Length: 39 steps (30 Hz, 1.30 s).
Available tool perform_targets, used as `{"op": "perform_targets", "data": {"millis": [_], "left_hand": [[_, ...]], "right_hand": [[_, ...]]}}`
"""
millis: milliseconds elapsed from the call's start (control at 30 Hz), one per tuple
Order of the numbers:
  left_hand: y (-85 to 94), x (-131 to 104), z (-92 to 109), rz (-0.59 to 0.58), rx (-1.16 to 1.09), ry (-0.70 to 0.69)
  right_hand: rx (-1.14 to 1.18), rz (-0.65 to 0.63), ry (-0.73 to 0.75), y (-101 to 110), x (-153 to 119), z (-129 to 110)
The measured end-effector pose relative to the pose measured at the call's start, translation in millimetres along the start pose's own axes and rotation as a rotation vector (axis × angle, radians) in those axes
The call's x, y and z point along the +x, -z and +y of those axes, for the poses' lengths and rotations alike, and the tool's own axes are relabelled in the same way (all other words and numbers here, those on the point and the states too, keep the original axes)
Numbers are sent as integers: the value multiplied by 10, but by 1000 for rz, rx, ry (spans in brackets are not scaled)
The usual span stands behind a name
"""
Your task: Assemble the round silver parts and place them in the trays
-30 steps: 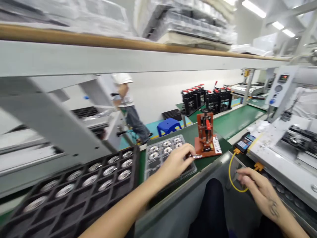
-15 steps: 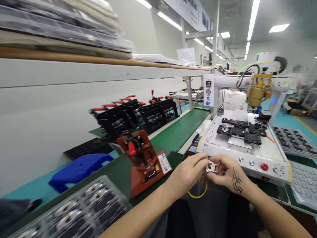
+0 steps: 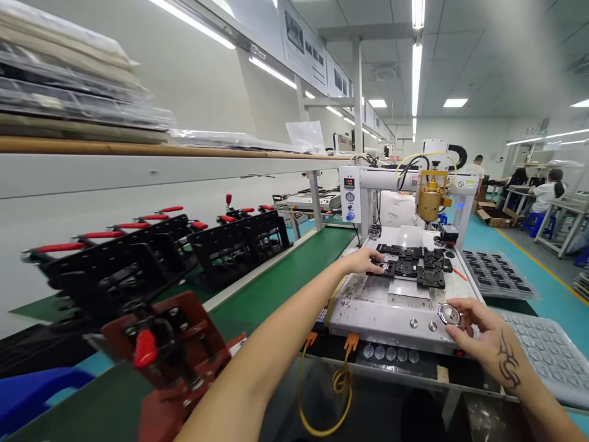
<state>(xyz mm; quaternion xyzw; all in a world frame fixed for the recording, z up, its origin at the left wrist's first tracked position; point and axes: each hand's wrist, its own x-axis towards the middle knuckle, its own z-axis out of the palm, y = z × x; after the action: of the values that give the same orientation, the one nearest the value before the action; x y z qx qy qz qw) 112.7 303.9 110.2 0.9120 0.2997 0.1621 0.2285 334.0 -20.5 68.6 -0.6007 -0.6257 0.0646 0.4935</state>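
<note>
My right hand (image 3: 478, 325) pinches a round silver watch case (image 3: 449, 314) by its edge, over the front right of the white machine's bed. Far out to the left, my left hand (image 3: 367, 261) has its fingertips closed at another round metal watch case (image 3: 385, 266), which sits at the left end of the black fixture (image 3: 407, 268). The fingers partly cover that case. Above the fixture hangs the gold-coloured dispensing head (image 3: 431, 199) of the machine.
A red-brown clamp jig (image 3: 161, 350) stands close at left, before black clamp fixtures (image 3: 124, 264) with red handles. A green belt (image 3: 285, 276) runs beside the machine. Clear trays (image 3: 543, 350) lie on the right. A yellow cable (image 3: 317, 430) loops below. People sit farther back.
My hands have parted: the left moved forward to the fixture, the right carried the watch case to the right. The view has swung left and tilted up, with the machine closer.
</note>
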Motion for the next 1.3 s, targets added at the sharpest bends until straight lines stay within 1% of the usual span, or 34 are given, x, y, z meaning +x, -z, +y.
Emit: {"op": "perform_targets", "data": {"millis": [67,167,233,333,433,533,600,700,800,867,967,1033,1067,1100,1167,1233,1300], "left_hand": [[25,48,-1,-30,0,8],[63,58,50,3,-5,8],[100,12,110,77,-23,-5],[166,-156,237,224,-73,-33],[211,-432,401,330,-125,-65],[217,-791,551,396,-162,-113],[208,-1058,605,433,-177,-150],[189,-1454,593,451,-182,-169],[169,-1780,521,457,-182,-142],[146,-1925,497,476,-186,-120],[73,-2006,547,503,-204,-94],[-19,-1989,618,491,-235,-83],[-80,-1975,652,479,-259,-79],[-152,-1968,678,465,-282,-69],[-321,-1995,692,449,-314,-36],[-508,-2080,648,449,-311,10],[-708,-2186,566,446,-297,48]], "right_hand": [[9,15,-24,30,45,65],[0,-30,-33,-37,287,95],[-28,-74,-14,-167,546,94],[-118,-160,56,-474,1025,104],[-175,-262,100,-834,1511,146],[-217,-369,87,-1129,1879,203],[-251,-441,75,-1253,2029,241],[-293,-537,78,-1328,2137,290],[-325,-581,96,-1332,2163,329],[-341,-572,106,-1342,2163,340],[-355,-520,114,-1381,2155,307],[-358,-455,123,-1372,2119,256],[-357,-410,131,-1333,2076,231],[-353,-355,141,-1261,2008,215],[-345,-232,154,-1007,1768,230],[-347,-100,147,-637,1370,325],[-367,51,117,-249,846,494]]}}
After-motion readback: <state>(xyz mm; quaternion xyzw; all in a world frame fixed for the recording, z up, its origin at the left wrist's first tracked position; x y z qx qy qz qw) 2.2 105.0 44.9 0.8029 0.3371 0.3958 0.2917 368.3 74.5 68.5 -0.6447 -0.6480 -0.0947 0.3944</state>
